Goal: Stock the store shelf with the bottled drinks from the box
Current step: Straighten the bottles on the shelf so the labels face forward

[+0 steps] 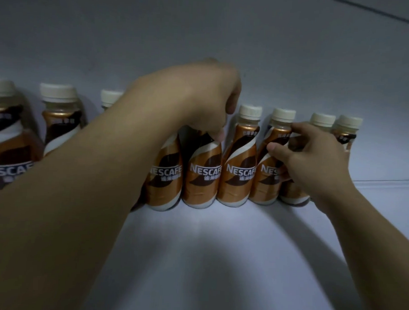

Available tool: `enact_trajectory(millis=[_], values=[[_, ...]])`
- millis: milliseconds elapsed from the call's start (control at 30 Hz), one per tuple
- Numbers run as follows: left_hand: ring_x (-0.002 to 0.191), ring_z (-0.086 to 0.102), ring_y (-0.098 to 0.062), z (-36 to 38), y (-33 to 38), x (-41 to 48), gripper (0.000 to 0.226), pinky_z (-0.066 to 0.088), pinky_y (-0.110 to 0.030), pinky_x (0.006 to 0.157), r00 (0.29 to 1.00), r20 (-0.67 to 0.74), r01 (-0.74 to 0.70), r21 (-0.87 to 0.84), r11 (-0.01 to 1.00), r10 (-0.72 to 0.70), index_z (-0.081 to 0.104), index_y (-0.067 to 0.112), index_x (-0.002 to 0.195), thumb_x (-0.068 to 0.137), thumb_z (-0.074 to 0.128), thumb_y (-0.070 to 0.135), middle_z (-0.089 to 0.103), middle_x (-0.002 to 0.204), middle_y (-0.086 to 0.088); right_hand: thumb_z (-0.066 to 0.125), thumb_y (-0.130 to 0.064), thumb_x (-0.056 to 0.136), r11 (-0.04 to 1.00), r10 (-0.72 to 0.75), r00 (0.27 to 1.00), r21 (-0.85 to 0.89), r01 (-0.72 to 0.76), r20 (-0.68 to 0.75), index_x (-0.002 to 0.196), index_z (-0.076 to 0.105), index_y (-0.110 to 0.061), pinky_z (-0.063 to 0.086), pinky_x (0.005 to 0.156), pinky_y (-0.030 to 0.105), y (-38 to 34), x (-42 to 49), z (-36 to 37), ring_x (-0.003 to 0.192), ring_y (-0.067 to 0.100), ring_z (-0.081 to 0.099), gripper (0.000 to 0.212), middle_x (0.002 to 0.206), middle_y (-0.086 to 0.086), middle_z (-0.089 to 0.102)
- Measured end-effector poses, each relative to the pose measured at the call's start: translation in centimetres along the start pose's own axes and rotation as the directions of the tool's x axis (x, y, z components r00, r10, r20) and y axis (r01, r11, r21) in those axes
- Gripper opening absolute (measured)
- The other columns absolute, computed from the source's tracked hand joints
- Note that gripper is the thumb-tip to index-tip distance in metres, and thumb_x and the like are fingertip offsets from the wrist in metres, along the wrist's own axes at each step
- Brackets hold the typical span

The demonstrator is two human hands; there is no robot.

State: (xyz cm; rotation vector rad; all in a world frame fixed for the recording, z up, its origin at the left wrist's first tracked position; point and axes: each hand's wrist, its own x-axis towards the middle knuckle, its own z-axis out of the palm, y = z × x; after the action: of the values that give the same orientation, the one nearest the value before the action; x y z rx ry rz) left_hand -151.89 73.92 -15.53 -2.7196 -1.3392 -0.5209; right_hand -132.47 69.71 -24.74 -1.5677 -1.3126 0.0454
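A row of orange-brown Nescafé bottles [239, 175] with cream caps stands upright along the back of the white shelf [218, 249]. The left hand [208, 96] sits over the top of the centre bottle [202, 176], fingers curled down round its neck, so the cap is hidden. Its forearm covers part of the neighbouring bottle [166, 176] and all but the cap of a farther bottle [111, 97]. The right hand [313, 157] pinches the shoulder of the right-hand bottle [266, 181] between thumb and forefinger. Below its palm only the base of another bottle [293, 197] shows. The outermost bottle [4, 146] is cut by the left frame edge, and the small label print is too blurred to read.
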Motion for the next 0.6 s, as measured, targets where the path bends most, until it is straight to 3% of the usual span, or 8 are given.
enact_trajectory(millis=[267, 367, 433, 533, 600], values=[[0.07, 0.051, -0.014, 0.0, 0.5, 0.2, 0.05, 0.039, -0.026, 0.056, 1.0, 0.024, 0.02, 0.017, 1.0, -0.02, 0.059, 0.022, 0.114, 0.069, 0.081, 0.027, 0.056, 0.088, 0.002, 0.074, -0.025, 0.083, 0.998, 0.046, 0.997, 0.044, -0.049, 0.062, 0.122, 0.059, -0.026, 0.059, 0.078, 0.047, -0.1, 0.1, -0.6, 0.086, 0.02, 0.071, 0.042, 0.097, -0.004, 0.072], [0.082, 0.055, -0.02, 0.0, 1.1, 0.4, 0.063, 0.045, -0.033, 0.067, 1.0, 0.007, 0.026, 0.089, 0.996, -0.027, 0.052, 0.02, 0.125, 0.071, 0.079, 0.036, 0.059, 0.1, -0.003, 0.076, -0.03, 0.081, 0.999, 0.018, 0.997, -0.043, -0.015, 0.077, 0.136, 0.05, -0.026, 0.06, 0.074, 0.045, -0.5, 0.1, -1.0, 0.078, 0.02, 0.072, 0.061, 0.098, -0.002, 0.071], [0.093, 0.055, -0.025, 0.0, 1.5, 0.6, 0.069, 0.049, -0.041, 0.076, 0.995, -0.098, -0.002, 0.13, 0.992, 0.015, 0.047, 0.019, 0.129, 0.071, 0.079, 0.04, 0.058, 0.109, -0.005, 0.077, -0.035, 0.078, 0.995, -0.017, 0.998, -0.095, 0.022, 0.053, 0.141, 0.045, -0.028, 0.06, 0.074, 0.042, -0.7, 0.1, -1.5, 0.082, 0.02, 0.072, 0.071, 0.103, -0.003, 0.069], [0.107, 0.051, -0.03, 0.3, 2.7, 0.9, 0.067, 0.047, -0.049, 0.087, 0.933, -0.328, -0.101, 0.151, 0.983, 0.146, 0.045, 0.018, 0.13, 0.075, 0.073, 0.043, 0.054, 0.119, -0.008, 0.072, -0.042, 0.081, 0.992, -0.094, 0.98, -0.101, 0.077, -0.175, 0.13, 0.057, -0.029, 0.059, 0.068, 0.025, -0.9, 0.3, -3.1, 0.081, 0.009, 0.069, 0.053, 0.098, -0.008, 0.071], [0.114, 0.047, -0.03, 0.7, 4.1, 0.9, 0.064, 0.045, -0.05, 0.092, 0.894, -0.388, -0.186, 0.136, 0.973, 0.225, 0.045, 0.018, 0.131, 0.077, 0.069, 0.045, 0.051, 0.124, -0.009, 0.063, -0.039, 0.084, 0.998, -0.065, 0.916, -0.049, 0.05, -0.396, 0.116, 0.065, -0.027, 0.06, 0.072, 0.038, -0.5, 0.8, -4.7, 0.072, 0.015, 0.07, 0.034, 0.086, -0.009, 0.071]])
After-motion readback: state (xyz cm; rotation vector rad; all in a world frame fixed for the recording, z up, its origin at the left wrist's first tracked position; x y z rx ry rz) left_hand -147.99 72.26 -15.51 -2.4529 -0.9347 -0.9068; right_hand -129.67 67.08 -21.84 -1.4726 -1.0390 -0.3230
